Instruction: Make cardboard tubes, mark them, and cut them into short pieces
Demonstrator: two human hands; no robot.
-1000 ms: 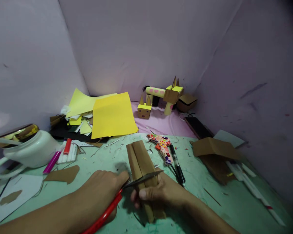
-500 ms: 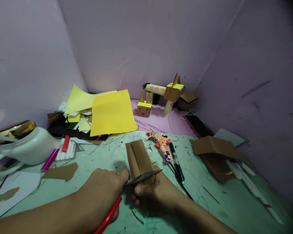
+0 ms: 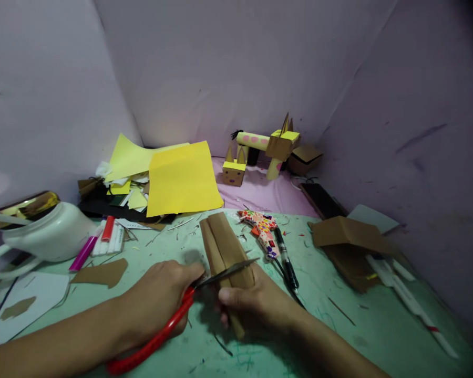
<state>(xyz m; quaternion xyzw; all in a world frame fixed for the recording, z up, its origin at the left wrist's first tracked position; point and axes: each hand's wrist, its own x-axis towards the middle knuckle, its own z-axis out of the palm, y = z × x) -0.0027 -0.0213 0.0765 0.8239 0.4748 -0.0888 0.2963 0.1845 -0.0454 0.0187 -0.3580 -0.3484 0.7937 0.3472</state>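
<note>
Red-handled scissors [image 3: 161, 331] are gripped in my left hand [image 3: 163, 294], whose fingers are closed round them. Their metal blades point right and lie across a folded brown cardboard piece [image 3: 224, 239]. My right hand [image 3: 256, 299] holds that cardboard from the right, thumb on top, near its lower part. One end of the cardboard points away toward the back of the table, and a narrow end shows below my right thumb. Both hands are over the green tabletop [image 3: 299, 336], close together.
Yellow sheets [image 3: 183, 181] and scraps lie back left, near markers [image 3: 112, 236] and a white pot [image 3: 55, 236]. Cardboard animal figures [image 3: 234, 173] stand at the back. A floral-patterned glue gun [image 3: 264, 231] and black pen [image 3: 286, 257] lie beyond my right hand; cardboard [image 3: 347, 233] is at right.
The scissors' red handles have swung lower left and show more fully. The cardboard has shifted slightly up and left, and its narrow lower end now shows beneath my right hand.
</note>
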